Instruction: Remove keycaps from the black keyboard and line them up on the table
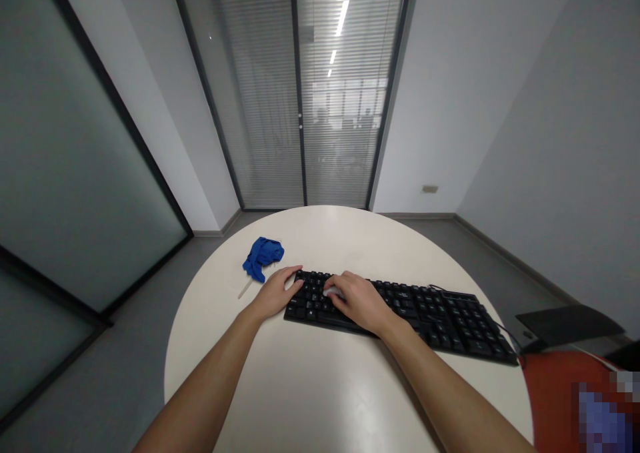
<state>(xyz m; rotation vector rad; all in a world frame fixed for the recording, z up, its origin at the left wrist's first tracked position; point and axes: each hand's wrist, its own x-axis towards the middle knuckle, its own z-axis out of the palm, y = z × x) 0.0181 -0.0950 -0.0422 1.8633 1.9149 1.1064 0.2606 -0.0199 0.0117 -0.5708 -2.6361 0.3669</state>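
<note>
A long black keyboard (400,306) lies across the round white table, its right end near the table's edge. My left hand (277,291) grips its left end, fingers along the far left corner and the thumb over the keys. Between the bent fingers and thumb of my right hand (361,301) is a small white piece (334,292), pressed to the keys left of the middle. It is mostly covered, so its kind does not show. Beyond my left hand lies a crumpled blue cloth (263,257), with a thin pale stick (245,288) poking out from under it.
The round table (280,386) fills the foreground. A cable (507,333) runs off the keyboard's right end. At the right stand a red seat (555,389) and a dark flat panel (570,324). Glass panels with blinds (345,146) rise behind the table.
</note>
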